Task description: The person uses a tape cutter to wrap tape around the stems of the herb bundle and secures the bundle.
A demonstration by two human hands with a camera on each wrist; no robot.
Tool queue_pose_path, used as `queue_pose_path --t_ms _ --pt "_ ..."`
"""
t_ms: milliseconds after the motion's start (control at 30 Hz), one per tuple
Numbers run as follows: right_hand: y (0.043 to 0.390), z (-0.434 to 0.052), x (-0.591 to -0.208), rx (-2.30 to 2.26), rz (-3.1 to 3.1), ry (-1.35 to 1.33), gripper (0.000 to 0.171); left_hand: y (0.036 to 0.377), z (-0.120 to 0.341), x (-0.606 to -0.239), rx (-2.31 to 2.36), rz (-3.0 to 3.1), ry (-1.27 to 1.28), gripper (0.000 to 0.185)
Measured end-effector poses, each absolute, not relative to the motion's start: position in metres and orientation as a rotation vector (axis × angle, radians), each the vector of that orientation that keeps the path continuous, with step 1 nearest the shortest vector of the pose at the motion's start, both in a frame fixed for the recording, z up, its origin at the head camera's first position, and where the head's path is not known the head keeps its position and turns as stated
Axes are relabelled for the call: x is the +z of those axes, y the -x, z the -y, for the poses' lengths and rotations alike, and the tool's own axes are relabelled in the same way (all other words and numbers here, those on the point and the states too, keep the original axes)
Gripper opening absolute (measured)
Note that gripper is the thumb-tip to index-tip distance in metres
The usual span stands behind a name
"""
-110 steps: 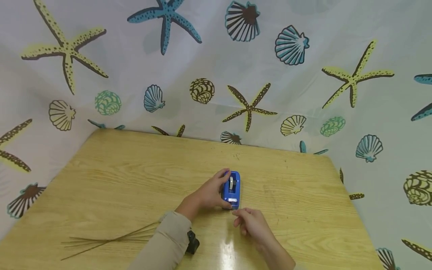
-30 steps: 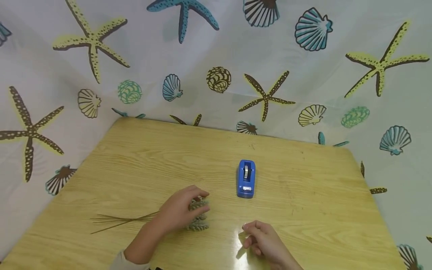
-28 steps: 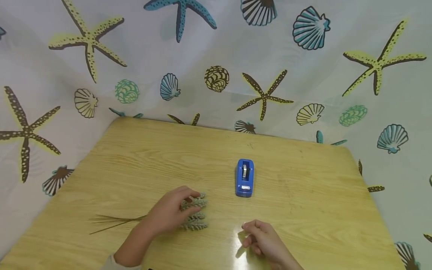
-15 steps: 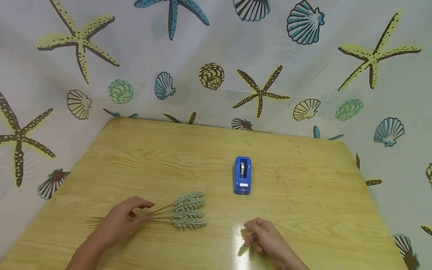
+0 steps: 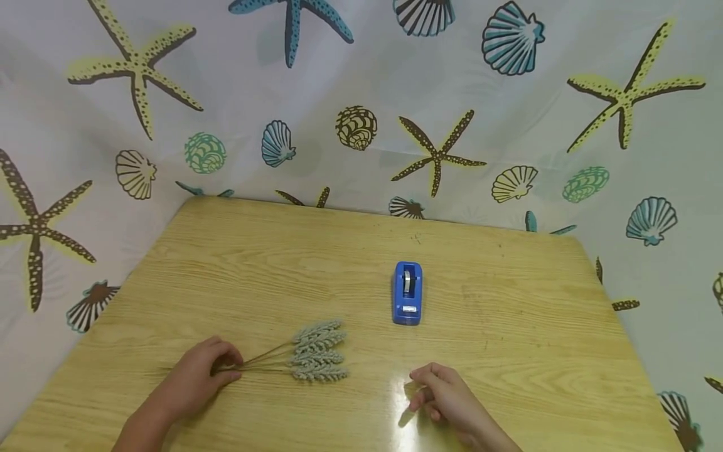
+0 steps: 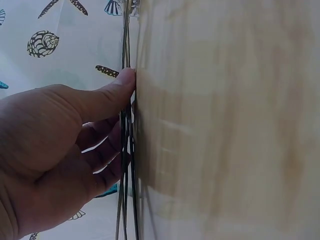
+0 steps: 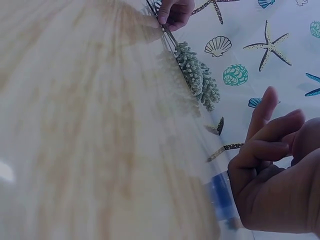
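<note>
Head view shows our left hand [image 5: 198,376], looser before, now pinching the stalks [image 5: 317,360] near left on the desk [image 5: 271,263], seemingly securing the bunch; whether our half-curled right hand [image 5: 444,390] holds anything, we cannot tell.

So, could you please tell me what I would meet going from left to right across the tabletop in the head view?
The left hand, the grey-green wheat-like heads, the blue tape dispenser, the right hand.

Glossy wood-look table [image 5: 271,270], plastic dispenser [image 5: 408,299], rough wheat heads [image 5: 316,359]
</note>
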State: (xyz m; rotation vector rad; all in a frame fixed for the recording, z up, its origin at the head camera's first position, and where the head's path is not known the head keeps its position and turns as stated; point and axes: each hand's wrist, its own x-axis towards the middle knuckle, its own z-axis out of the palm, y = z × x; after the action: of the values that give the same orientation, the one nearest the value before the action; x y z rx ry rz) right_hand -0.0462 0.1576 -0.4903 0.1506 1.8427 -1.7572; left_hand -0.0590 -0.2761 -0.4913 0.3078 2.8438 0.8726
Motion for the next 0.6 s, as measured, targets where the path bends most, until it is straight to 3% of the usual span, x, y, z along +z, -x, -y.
queue_pose_path --t_ms 600 --pt "0.047 -0.158 -0.492 -1.749 -1.846 -0.187 0.036 0.051 0.262 -0.479 0.698 -2.888 -0.364 0.004"
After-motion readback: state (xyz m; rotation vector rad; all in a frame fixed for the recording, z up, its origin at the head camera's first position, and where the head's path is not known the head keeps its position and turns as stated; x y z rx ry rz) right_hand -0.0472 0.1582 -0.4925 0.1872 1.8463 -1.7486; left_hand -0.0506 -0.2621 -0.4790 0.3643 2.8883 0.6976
